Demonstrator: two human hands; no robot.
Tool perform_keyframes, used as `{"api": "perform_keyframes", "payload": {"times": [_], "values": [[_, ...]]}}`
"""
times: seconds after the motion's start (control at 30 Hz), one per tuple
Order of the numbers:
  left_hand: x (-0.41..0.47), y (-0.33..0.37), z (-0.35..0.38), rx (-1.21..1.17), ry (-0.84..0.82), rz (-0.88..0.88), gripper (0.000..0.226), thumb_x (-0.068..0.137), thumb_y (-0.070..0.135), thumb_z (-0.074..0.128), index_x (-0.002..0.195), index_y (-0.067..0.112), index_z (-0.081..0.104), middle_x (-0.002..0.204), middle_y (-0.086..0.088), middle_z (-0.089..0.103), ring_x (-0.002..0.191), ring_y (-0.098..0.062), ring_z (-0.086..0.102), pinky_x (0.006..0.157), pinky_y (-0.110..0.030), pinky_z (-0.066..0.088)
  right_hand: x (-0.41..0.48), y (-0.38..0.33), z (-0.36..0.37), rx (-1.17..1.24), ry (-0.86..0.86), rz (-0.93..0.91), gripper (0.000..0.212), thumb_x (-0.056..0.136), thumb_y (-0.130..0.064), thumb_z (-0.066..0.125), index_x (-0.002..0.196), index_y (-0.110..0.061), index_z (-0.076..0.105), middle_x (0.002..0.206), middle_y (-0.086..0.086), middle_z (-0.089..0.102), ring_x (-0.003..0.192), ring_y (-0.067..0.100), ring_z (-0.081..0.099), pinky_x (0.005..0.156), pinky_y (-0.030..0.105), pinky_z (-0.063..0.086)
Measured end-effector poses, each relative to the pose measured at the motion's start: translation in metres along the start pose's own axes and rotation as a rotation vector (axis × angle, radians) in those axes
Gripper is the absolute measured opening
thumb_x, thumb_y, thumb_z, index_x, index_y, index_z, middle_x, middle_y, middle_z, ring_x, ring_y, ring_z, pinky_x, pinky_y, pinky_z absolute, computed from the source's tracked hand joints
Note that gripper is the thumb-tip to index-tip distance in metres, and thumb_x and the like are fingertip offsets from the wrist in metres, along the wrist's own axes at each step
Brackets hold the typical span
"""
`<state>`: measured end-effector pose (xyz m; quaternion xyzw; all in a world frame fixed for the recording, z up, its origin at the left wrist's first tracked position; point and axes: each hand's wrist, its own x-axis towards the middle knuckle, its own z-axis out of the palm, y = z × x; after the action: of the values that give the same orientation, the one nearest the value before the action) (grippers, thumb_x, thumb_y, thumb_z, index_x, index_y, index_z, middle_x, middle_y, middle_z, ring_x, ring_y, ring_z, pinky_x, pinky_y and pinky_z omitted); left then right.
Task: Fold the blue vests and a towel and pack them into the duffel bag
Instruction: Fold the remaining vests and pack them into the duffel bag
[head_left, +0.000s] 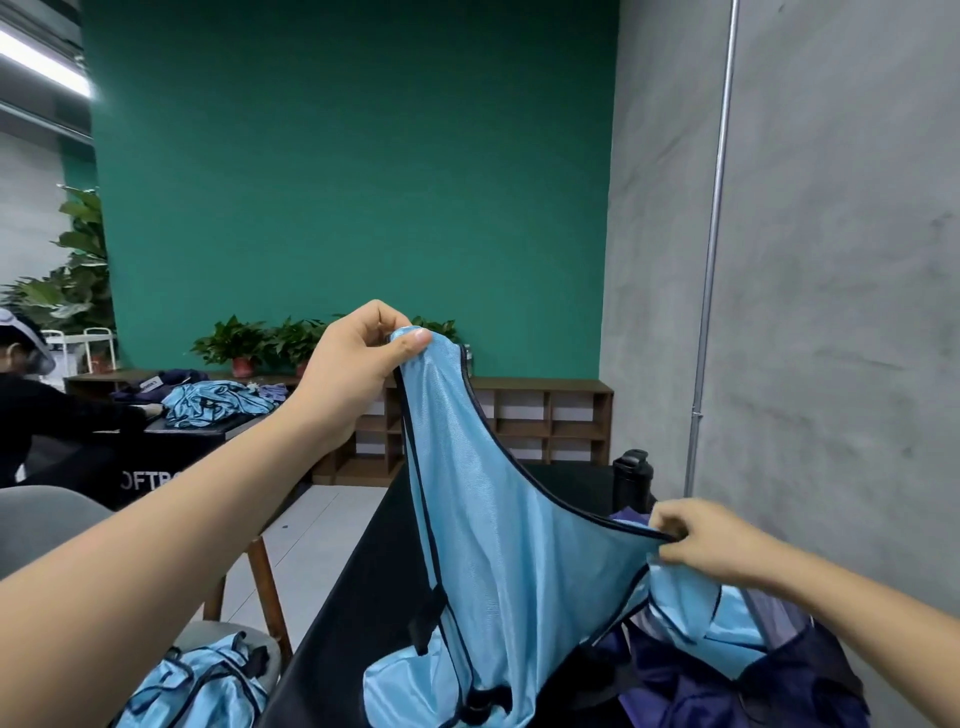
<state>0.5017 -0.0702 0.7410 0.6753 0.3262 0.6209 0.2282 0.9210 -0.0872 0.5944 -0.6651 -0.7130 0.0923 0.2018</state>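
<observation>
A light blue mesh vest (498, 519) with dark trim hangs stretched in the air above the black table (343, 623). My left hand (358, 364) pinches its top shoulder strap, raised high. Lower and to the right, my right hand (706, 545) pinches the vest's other dark-trimmed edge. Its lower part drapes onto the table. Beneath my right hand lies a dark purple duffel bag (727, 680) with more blue fabric on it. A lilac cloth (631, 519) peeks out behind the vest; whether it is the towel I cannot tell.
More blue vests (192, 686) are heaped on a chair seat at the lower left. A black bottle (631, 480) stands at the table's far end near the grey wall. Another person (31, 405) sits at a far table with a pile of vests (213, 402).
</observation>
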Motion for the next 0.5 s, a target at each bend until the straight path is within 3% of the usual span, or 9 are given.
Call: {"api": "perform_keyframes", "payload": {"times": [0.07,0.17,0.27,0.37,0.5], "values": [[-0.001,0.001,-0.003,0.001,0.023,0.000,0.026,0.098,0.025,0.078,0.099,0.003,0.065,0.090,-0.007,0.074,0.078,-0.011,0.066,0.072,-0.024,0.052,-0.001,-0.003,-0.021,0.006,-0.003,-0.023,0.015,0.080,-0.025,0.082,0.077,-0.027,0.068,0.080,-0.009,0.073,0.078,0.011,0.067,0.071,0.028,0.048],[0.002,0.004,-0.012,0.000,0.059,0.010,0.025,0.099,0.026,0.078,0.098,0.004,0.066,0.095,-0.015,0.075,0.077,-0.013,0.065,0.072,-0.028,0.051,-0.007,-0.012,-0.056,0.127,0.014,-0.048,0.022,0.088,-0.022,0.083,0.073,-0.033,0.071,0.077,-0.011,0.071,0.070,0.004,0.062,0.072,0.028,0.046],[0.010,0.005,-0.026,-0.023,0.097,0.007,0.022,0.098,0.028,0.079,0.094,0.011,0.066,0.087,-0.007,0.071,0.067,-0.012,0.056,0.061,-0.028,0.044,-0.006,-0.019,-0.084,0.351,0.043,-0.037,0.007,0.089,-0.019,0.086,0.089,-0.020,0.078,0.088,0.003,0.078,0.078,0.014,0.069,0.076,0.033,0.050],[0.019,0.007,-0.040,-0.060,0.148,0.002,0.017,0.099,0.027,0.078,0.091,0.016,0.066,0.085,-0.001,0.069,0.057,-0.003,0.055,0.058,-0.023,0.046,0.002,-0.033,-0.105,0.561,0.092,-0.036,0.017,0.091,-0.009,0.083,0.106,-0.004,0.078,0.103,0.020,0.079,0.087,0.024,0.074,0.083,0.036,0.056],[0.033,0.012,-0.060,-0.109,0.187,0.001,0.018,0.097,0.025,0.080,0.095,0.012,0.068,0.090,-0.003,0.071,0.063,-0.002,0.063,0.057,-0.017,0.049,0.011,-0.059,-0.129,0.697,0.184,-0.092,0.020,0.095,-0.007,0.078,0.115,-0.004,0.078,0.112,0.018,0.079,0.105,0.033,0.076,0.090,0.036,0.063]]}}
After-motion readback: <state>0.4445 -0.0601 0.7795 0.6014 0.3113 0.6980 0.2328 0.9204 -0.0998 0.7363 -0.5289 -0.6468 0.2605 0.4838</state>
